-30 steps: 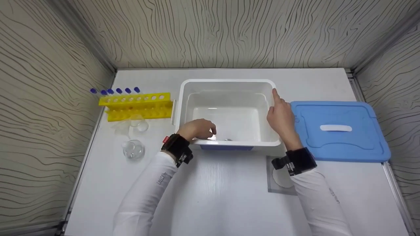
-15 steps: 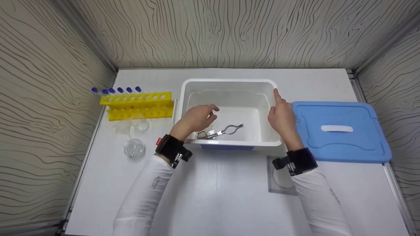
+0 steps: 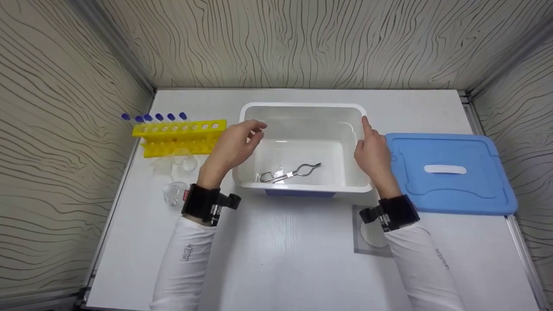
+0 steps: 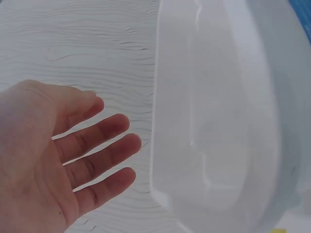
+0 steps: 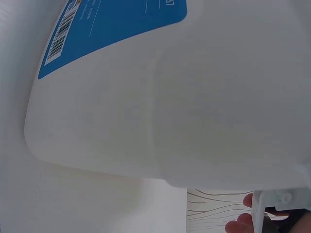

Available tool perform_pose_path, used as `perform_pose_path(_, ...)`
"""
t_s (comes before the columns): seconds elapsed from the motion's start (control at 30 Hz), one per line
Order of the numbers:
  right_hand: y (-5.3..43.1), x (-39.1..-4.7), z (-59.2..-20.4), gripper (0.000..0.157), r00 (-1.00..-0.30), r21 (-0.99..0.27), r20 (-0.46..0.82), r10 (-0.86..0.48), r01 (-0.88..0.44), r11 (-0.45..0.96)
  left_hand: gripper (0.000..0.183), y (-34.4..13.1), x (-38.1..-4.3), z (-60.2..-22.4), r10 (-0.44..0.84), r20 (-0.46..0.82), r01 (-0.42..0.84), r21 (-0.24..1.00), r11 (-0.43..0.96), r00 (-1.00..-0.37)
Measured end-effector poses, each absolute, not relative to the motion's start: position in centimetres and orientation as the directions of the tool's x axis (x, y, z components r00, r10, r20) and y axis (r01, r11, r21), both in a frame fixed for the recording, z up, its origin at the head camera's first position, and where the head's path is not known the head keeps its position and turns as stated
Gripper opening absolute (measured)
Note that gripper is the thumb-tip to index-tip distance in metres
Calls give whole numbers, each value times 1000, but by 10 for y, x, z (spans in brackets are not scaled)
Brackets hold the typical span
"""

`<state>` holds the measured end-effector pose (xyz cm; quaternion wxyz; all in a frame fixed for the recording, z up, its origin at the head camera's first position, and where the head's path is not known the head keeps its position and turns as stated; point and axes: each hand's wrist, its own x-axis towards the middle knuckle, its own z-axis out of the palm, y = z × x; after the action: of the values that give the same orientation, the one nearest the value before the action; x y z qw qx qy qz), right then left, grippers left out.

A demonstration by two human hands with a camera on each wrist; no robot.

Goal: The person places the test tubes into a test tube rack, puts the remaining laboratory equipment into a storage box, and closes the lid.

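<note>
A pair of metal crucible tongs lies on the floor of a white plastic bin, near its front wall. My left hand hovers over the bin's left rim; its fingers are loosely bent and hold nothing. In the left wrist view that hand is seen palm-on, with the fingers spread beside the bin. At the opposite side my right hand grips the bin's right rim and handle, its index finger lying along the edge. Fingertips show around the white handle in the right wrist view.
Left of the bin stands a yellow test tube rack with several blue-capped tubes. Clear glassware sits in front of it, partly behind the left wrist. A blue lid and a grey square with a white disc lie to the right.
My left hand has risen out of the bin and moved left to its rim, leaving the tongs uncovered on the bin floor. The right hand has stayed on the right rim.
</note>
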<state>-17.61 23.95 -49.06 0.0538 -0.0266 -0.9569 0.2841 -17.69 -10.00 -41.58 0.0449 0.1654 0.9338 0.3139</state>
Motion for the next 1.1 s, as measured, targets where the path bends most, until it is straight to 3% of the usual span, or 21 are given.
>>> perform_pose_path(0.37,239,-177,-491,61,-994,-549,55,92,46,834,29,-149,-165,-423,106,91,140,601,787,-990)
perform_pose_path(0.7,240,-176,-491,61,-993,-545,87,86,25,838,33,-180,-167,-460,-109,-16,-99,569,816,-994)
perform_pose_path(1.1,238,-176,-491,61,-993,-548,85,85,24,836,36,-207,-171,-497,-185,-84,-202,454,868,-979)
